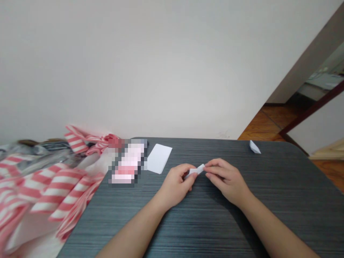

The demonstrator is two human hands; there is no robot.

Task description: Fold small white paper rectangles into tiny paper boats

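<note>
The left hand (pixel 176 184) and right hand (pixel 225 179) are curled nearly shut, their fingertips pinching a folded white paper strip (pixel 196 171) between them, over the middle of the dark grey tabletop (pixel 279 208). Its exact folds seem hidden by the fingers. A white paper sheet (pixel 159 158) lies far left of the hands, a small folded paper (pixel 254 147) sits near the far edge to the right, and pink-striped fabric (pixel 51 190) heaps beyond the left edge.

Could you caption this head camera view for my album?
Left hand and right hand pinch a folded white paper strip over a dark table, a white paper sheet nearby.

folded white paper strip (pixel 197 171) | narrow, tilted | pinched betw hands (pixel 176 184) (pixel 224 179)
</note>
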